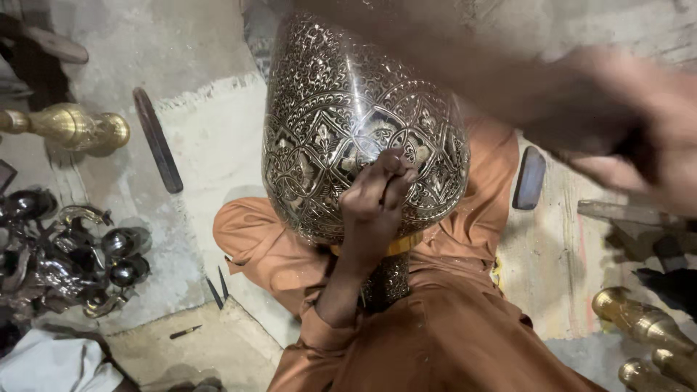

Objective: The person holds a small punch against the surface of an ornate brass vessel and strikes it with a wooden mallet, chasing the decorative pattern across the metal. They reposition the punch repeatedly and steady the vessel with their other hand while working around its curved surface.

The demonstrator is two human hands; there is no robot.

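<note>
The big engraved metal vase (348,123) rests on the person's lap, under the fingers. I judge it heavy, stiff and slippery; hold the wide body. Left hand (374,199) fingers pinch a thin chisel (385,190). Right hand (639,138) is blurred; its fingers seem clenched on a dark handle.

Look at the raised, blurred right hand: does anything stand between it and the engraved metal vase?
Nothing visible does. The right hand hangs in open air to the right of the engraved vase. The left hand already rests on the vase's surface, pinching a thin tool.
</note>
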